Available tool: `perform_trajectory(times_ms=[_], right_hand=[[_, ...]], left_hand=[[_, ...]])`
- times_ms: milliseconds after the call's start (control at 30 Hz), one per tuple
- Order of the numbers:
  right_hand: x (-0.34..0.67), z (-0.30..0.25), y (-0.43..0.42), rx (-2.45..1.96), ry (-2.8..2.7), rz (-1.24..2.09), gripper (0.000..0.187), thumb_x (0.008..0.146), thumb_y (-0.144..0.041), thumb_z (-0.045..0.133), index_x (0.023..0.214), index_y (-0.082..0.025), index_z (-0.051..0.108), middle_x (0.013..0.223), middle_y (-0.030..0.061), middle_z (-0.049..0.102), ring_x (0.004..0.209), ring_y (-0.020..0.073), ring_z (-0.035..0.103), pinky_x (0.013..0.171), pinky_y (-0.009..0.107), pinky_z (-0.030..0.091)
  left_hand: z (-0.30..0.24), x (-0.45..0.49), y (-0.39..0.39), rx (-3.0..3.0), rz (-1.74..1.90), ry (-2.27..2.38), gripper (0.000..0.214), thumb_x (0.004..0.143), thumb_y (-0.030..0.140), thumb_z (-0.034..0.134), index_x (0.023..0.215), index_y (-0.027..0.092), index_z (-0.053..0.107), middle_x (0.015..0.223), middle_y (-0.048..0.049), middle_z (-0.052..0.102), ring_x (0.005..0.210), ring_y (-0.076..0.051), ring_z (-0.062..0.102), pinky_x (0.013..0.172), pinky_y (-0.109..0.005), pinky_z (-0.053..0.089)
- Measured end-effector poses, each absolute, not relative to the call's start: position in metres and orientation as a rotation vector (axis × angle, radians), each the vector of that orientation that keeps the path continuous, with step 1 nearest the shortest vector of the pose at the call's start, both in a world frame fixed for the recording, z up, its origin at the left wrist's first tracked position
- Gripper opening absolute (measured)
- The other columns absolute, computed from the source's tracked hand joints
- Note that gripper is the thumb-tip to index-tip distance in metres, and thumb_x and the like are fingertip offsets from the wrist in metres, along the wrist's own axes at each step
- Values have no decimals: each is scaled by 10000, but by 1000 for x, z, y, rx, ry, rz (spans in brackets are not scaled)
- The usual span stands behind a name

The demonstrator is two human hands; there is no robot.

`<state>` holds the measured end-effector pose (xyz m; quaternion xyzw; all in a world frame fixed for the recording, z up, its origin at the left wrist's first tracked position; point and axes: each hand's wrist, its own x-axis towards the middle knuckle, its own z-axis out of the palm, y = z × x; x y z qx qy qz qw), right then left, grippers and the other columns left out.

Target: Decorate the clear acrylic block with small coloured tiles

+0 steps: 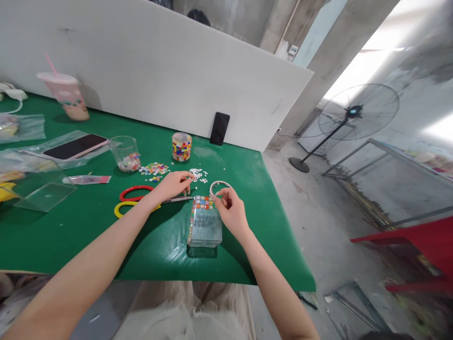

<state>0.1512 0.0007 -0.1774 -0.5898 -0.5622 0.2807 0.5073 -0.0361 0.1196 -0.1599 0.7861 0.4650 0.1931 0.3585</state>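
Observation:
My left hand (pixel 178 184) hovers over the scissors' blades, its fingers loosely bent and apart, the tips beside a scatter of small white tiles (pixel 196 174). No held piece shows in it. The scissors (pixel 136 200) have one red and one yellow handle, and my left wrist covers part of them. A clear plastic box (pixel 207 226) stands before me, with rows of coloured mosaic tiles along its far top edge and left side. At its far right corner, my right hand (pixel 231 210) is closed in a pinch; what it holds is hidden. A white ring (pixel 220 183) lies just behind those fingers.
Coloured tiles (pixel 155 171), a tile-filled cup (pixel 129 160), a mosaic-covered jar (pixel 181 147) and a glue tube (pixel 88 180) lie beyond. Phones (pixel 76 146), a clear container (pixel 46 189) and a pink drink cup (pixel 67 97) are left. A white partition (pixel 159 71) borders the green table (pixel 247 264).

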Motion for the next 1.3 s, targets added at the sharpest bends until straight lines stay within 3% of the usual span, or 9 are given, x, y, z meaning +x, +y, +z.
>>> perform_trajectory(times_ms=[267, 433, 633, 733, 900, 1100, 1300], right_hand=[[151, -187, 0, -1357, -1268, 723, 189, 781, -358, 681, 851, -213, 582, 561, -105, 323, 510, 91, 346, 527, 229, 314], [150, -178, -2, -1281, -1190, 759, 205, 808, -394, 668, 830, -210, 580, 576, -76, 438, 533, 96, 410, 538, 236, 343], [140, -157, -6, -1144, -1106, 885, 315, 861, -537, 580, 909, -230, 529, 535, -98, 367, 440, 74, 307, 444, 224, 257], [132, -151, -9, -1092, -1086, 949, 387, 868, -606, 529, 1012, -247, 513, 539, -101, 353, 432, 77, 294, 431, 219, 258], [124, -153, -14, -939, -1081, 1117, 516, 830, -651, 562, 1169, -270, 484, 543, -93, 379, 465, 95, 344, 455, 230, 286], [123, -156, -15, -903, -1110, 1177, 533, 821, -659, 568, 1173, -270, 476, 560, -88, 377, 487, 97, 336, 465, 231, 267], [126, -160, -6, -946, -1060, 1032, 598, 774, -688, 590, 1161, -249, 468, 534, -108, 367, 455, 87, 300, 441, 224, 251]], left_hand=[[-153, -32, 105, 2091, 611, 1156, 336, 852, 406, 479, 990, 185, 690, 626, 6, 704, 536, -172, 613, 552, -254, 440], [-148, -29, 101, 2126, 828, 1107, 293, 870, 401, 477, 939, 176, 653, 643, 4, 672, 570, -159, 602, 596, -254, 454], [-127, -22, 65, 2359, 1079, 840, 407, 939, 463, 449, 634, 194, 472, 564, 40, 464, 512, -107, 407, 511, -218, 338], [-125, -18, 48, 2532, 1093, 597, 396, 910, 536, 508, 728, 188, 551, 631, 25, 535, 553, -113, 473, 511, -208, 347], [-130, -12, 38, 2646, 1265, 330, 389, 1013, 461, 319, 919, 178, 571, 765, -22, 636, 619, -110, 576, 552, -182, 417], [-136, -10, 34, 2618, 1407, 317, 264, 1028, 364, 345, 974, 185, 532, 702, 11, 639, 552, -80, 568, 511, -161, 401], [-145, -5, 37, 2678, 1365, 451, 294, 1026, 380, 354, 909, 184, 540, 654, 17, 634, 514, -79, 546, 498, -182, 385]])
